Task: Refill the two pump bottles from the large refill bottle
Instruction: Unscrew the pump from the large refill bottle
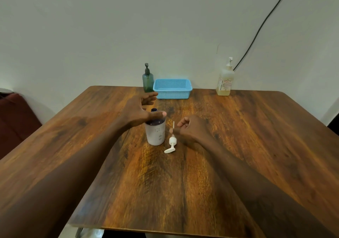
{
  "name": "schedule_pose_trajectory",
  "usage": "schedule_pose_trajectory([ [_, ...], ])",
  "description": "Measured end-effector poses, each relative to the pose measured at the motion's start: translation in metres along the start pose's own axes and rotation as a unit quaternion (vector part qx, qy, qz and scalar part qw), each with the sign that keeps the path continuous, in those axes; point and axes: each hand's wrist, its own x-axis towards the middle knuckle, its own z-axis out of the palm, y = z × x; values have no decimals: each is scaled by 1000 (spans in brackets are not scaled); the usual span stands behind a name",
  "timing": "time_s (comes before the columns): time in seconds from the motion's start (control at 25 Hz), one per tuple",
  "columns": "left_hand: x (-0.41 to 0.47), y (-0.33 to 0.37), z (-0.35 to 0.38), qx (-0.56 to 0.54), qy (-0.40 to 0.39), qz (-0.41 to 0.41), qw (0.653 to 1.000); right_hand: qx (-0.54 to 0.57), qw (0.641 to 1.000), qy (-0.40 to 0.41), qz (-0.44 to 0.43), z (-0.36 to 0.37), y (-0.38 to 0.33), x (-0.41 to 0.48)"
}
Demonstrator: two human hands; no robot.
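A white bottle point(155, 134) with a dark purple shoulder and an uncovered neck stands mid-table. My left hand point(140, 108) hovers over its top with fingers spread, and the thumb lies across the shoulder. The white pump point(172, 142) rests beside the bottle with its head on the table and its dip tube pointing up and away. My right hand point(191, 127) has curled fingers and pinches that tube. A green pump bottle point(148, 81) stands at the far edge. The large pale refill bottle point(225, 81) stands at the far right.
A light blue perforated basket point(172, 89) sits at the table's point(183, 192) far edge beside the green bottle. A black cable point(260, 28) runs down the wall behind the refill bottle. A dark red seat point(16, 116) stands left of the table.
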Motion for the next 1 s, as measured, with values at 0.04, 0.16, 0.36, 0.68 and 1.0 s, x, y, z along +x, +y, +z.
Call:
schedule_pose_trajectory([
  [0.04, 11, 9, 0, 16, -3, 6, 1000, 14, 1000, 18, -5, -8, -2, 6],
  [0.16, 54, 33, 8, 71, 2, 34, 997, 51, 995, 85, -20, -36, -4, 33],
  [0.36, 140, 76, 46, 110, 10, 56, 992, 103, 975, 196, -11, -92, 15, 90],
  [0.68, 263, 99, 139, 151, -34, 43, 987, 61, 953, 293, 39, -155, 90, 204],
  [1.0, 339, 85, 189, 144, -36, 29, 989, 15, 967, 247, 60, -178, 129, 298],
])
